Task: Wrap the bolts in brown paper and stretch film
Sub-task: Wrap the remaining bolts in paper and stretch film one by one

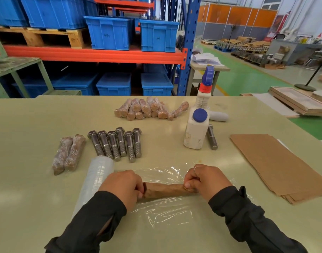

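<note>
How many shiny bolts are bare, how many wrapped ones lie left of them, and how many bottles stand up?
Bare shiny steel bolts: 7
Film-wrapped brown paper bolts on the left: 2
Upright white plastic bottles: 2
Total: 11

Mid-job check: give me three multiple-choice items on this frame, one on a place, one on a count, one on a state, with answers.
1. Where is the stack of brown paper sheets?
A. right side of the table
B. on the shelf
C. under the bottle

2. How many bare bolts lie in the row left of the white bottle?
A. three
B. six
C. ten

3. What do the hands hold?
A. nothing
B. the spray bottle
C. a paper-wrapped bolt on stretch film

Answers: A, the sheets lie at the table's right; B, six heads show; C, left hand and right hand grip its ends.
</note>
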